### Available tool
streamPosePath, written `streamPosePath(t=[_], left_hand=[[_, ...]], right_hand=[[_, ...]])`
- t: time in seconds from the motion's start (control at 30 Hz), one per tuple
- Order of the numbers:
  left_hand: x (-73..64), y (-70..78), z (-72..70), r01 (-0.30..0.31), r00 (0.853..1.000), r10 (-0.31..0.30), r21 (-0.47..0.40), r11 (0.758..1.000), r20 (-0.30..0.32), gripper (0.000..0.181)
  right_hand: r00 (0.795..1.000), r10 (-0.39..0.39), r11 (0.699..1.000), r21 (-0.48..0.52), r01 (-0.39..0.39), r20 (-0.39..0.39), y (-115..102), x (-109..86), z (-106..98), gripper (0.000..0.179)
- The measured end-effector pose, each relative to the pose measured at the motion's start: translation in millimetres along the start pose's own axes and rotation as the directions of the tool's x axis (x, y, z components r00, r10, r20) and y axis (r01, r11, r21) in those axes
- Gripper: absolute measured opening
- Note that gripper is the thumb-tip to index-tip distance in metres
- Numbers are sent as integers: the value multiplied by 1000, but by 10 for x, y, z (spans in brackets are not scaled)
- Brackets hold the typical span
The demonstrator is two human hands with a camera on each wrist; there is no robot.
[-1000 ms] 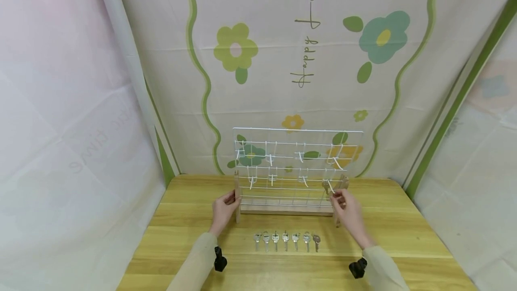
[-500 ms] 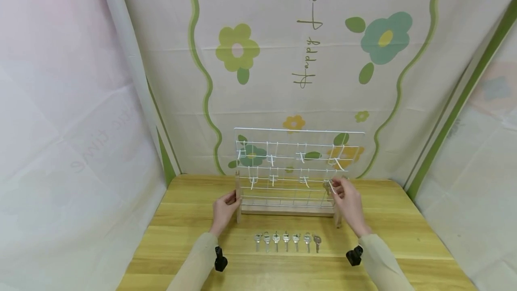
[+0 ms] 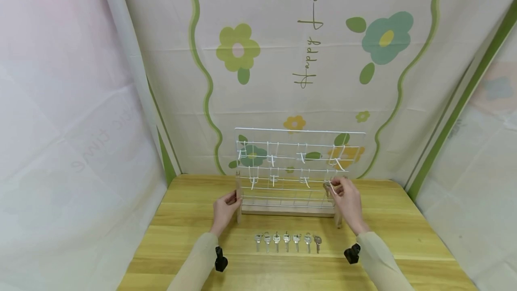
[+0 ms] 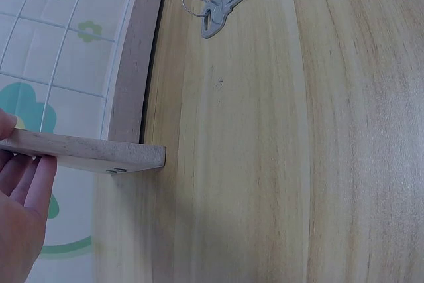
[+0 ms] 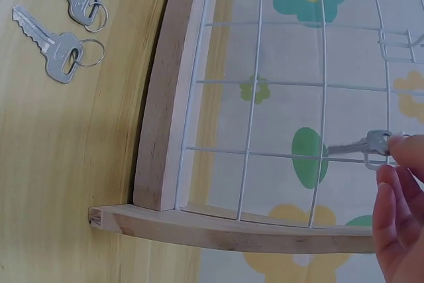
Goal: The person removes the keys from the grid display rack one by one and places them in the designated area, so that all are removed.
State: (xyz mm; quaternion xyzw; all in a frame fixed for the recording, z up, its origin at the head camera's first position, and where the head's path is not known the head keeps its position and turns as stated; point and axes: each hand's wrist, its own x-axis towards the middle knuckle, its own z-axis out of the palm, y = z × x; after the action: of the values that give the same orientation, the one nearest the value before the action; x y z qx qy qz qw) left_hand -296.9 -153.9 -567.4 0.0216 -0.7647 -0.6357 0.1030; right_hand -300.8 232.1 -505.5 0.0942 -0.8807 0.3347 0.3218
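Note:
A white wire grid rack stands on a wooden base point(image 3: 286, 210), with hooks in two rows. My left hand point(image 3: 223, 213) grips the rack's left wooden side post point(image 4: 86, 148), thumb on one face and fingers on the other. At the lower right hook, my right hand point(image 3: 349, 202) pinches a silver key point(image 5: 377, 142) at its head end. The key's blade points away from the fingertips, in front of the wires. Its ring is mostly hidden by the fingers, so whether it sits on the hook I cannot tell.
Several keys point(image 3: 286, 239) with small rings lie in a row on the wooden table point(image 3: 274, 277), in front of the rack. Behind the rack hangs a flowered cloth point(image 3: 266, 93); more cloth point(image 3: 60, 147) closes off both sides.
My right hand has risen slightly and shifted inward to the lower right hook, with the key beside it. The left hand keeps its grip on the post.

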Motion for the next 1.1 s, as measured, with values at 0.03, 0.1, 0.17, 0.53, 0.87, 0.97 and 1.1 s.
streamPosePath(t=[0.03,0.1,0.17,0.53,0.87,0.97,1.1], left_hand=[[2,-2,3,-2,1000,2,0,1000,-1,40],[7,-10,8,-4,1000,4,-4,1000,-2,41],[13,-18,12,-7,1000,7,-8,1000,-2,41],[18,-41,18,-6,1000,6,-7,1000,-11,40],[6,-21,21,-1,1000,1,2,1000,-12,39],[-3,-5,20,9,1000,-9,0,1000,-13,39],[-7,8,21,19,1000,-19,3,1000,-14,39]], right_hand=[[1000,2,1000,1,-2,2,1,1,-1,20],[1000,7,1000,8,-7,9,0,-1,-5,17],[1000,12,1000,15,-13,17,-5,-13,-14,16],[1000,-22,1000,-3,22,18,-56,-119,-140,13],[999,-42,999,1,42,32,-135,-194,-258,16],[998,-49,999,8,48,29,-169,-216,-279,17],[997,-71,997,18,70,33,-206,-260,-313,17]])
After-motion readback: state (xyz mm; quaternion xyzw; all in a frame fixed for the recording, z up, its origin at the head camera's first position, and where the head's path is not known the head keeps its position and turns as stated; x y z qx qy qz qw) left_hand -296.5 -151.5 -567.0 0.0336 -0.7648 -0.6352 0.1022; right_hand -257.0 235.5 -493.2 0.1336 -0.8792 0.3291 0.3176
